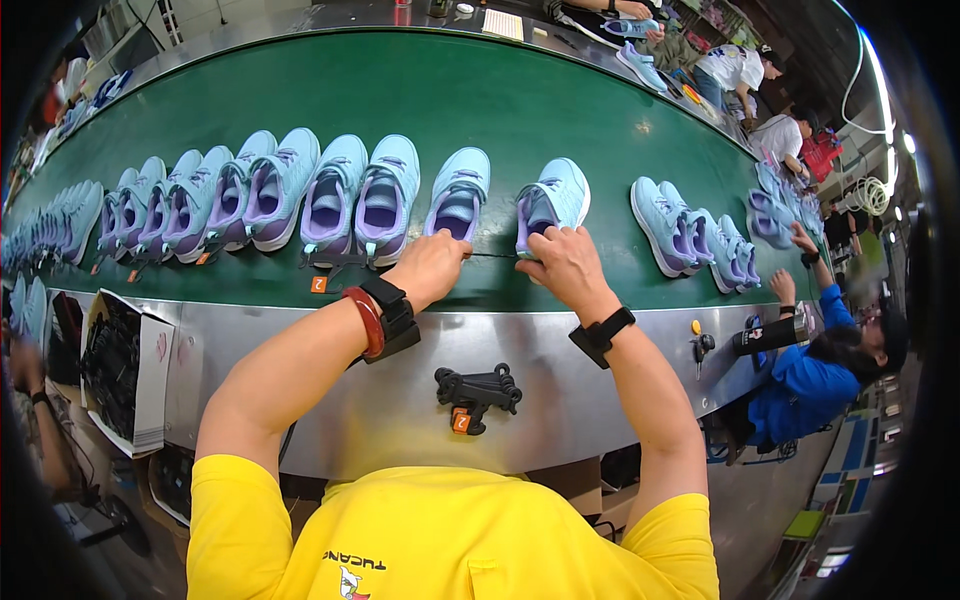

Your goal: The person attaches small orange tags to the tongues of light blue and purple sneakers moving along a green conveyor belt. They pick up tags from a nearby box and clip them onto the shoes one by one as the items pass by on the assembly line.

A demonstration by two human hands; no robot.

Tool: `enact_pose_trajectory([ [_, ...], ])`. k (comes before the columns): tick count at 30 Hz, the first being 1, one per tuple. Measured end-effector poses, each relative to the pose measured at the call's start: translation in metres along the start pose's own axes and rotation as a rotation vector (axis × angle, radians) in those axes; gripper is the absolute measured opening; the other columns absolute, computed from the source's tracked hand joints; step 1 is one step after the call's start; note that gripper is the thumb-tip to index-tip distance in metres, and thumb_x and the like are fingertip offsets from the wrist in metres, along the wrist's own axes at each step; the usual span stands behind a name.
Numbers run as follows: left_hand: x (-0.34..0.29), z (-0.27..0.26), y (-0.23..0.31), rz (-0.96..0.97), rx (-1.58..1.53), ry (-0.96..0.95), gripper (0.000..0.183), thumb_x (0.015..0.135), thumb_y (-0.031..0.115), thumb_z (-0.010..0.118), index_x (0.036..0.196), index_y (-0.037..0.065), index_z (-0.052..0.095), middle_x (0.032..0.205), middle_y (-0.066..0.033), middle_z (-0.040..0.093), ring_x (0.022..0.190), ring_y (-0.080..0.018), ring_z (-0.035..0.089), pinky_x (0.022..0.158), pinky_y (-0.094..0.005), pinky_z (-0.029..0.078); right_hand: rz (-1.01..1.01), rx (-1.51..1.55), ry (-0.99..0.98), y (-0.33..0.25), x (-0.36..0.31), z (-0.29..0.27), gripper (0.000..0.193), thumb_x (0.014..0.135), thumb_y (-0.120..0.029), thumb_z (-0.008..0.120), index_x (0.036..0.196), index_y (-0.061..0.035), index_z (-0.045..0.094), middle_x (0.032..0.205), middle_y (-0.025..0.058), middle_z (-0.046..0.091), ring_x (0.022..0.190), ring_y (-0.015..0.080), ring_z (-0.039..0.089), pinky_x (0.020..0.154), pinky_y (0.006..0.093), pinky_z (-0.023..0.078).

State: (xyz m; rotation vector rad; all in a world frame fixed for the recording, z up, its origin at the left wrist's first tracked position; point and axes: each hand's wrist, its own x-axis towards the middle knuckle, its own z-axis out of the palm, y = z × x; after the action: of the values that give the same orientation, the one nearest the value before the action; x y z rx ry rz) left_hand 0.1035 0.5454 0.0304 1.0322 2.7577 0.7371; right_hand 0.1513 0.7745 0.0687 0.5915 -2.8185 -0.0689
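Note:
Two light-blue sneakers with purple lining stand side by side on the green belt in front of me, a left one [460,190] and a right one [560,187], toes pointing away. A thin black shoe hanger [492,255] stretches between their heels. My left hand [432,268] is closed at the left sneaker's heel, pinching one end of the hanger. My right hand [566,264] pinches the other end at the right sneaker's heel, its thumb below the rim. The fingertips partly hide both heels. Nearer to me, a pile of black hangers [480,390] with an orange tag lies on the metal ledge.
A long row of matching sneakers [285,190] runs left, some with black hangers and orange tags. More sneakers [665,225] stand to the right. A white box [130,370] of black pieces sits at left. A dark bottle [768,335] and a co-worker in blue [810,390] are right.

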Motion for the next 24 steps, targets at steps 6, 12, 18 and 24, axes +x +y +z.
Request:
enact_pose_trajectory([
  [6,-0.001,0.002,0.000,0.003,0.005,0.038,0.023,0.085,0.009,0.049,0.100,0.008,0.067,0.089,-0.0207,0.060,0.078,-0.0400,0.061,0.072,-0.0466,0.048,-0.040,-0.055,-0.024,-0.004,0.005,0.001,0.026,0.070,-0.034,0.074,0.079,-0.0140,0.060,0.073,0.0054,0.058,0.072,0.0246,0.059,0.066,0.0377,0.041],
  [12,-0.004,0.002,-0.004,0.086,-0.136,0.062,0.021,0.084,0.006,0.052,0.100,0.007,0.066,0.091,-0.0174,0.058,0.086,-0.0366,0.059,0.075,-0.0444,0.047,-0.028,-0.081,-0.144,-0.014,0.023,0.006,0.020,0.071,-0.026,0.073,0.079,-0.0127,0.061,0.074,0.0057,0.060,0.076,0.0263,0.060,0.069,0.0390,0.042],
  [18,-0.003,-0.003,-0.004,0.128,-0.172,0.178,0.029,0.083,0.001,0.053,0.110,0.008,0.062,0.115,-0.0197,0.053,0.098,-0.0392,0.058,0.084,-0.0412,0.047,0.143,0.614,0.134,0.002,0.022,0.063,0.026,0.070,-0.005,0.064,0.095,-0.0060,0.059,0.097,0.0153,0.057,0.089,0.0374,0.057,0.079,0.0435,0.047],
  [24,-0.002,0.000,-0.001,-0.052,-0.008,-0.164,0.027,0.077,-0.004,0.052,0.101,0.006,0.057,0.110,-0.0223,0.043,0.088,-0.0450,0.056,0.075,-0.0503,0.047,0.232,0.507,0.281,0.034,-0.006,0.053,0.047,0.070,-0.007,0.068,0.115,-0.0100,0.054,0.123,0.0178,0.049,0.110,0.0376,0.051,0.089,0.0426,0.046],
])
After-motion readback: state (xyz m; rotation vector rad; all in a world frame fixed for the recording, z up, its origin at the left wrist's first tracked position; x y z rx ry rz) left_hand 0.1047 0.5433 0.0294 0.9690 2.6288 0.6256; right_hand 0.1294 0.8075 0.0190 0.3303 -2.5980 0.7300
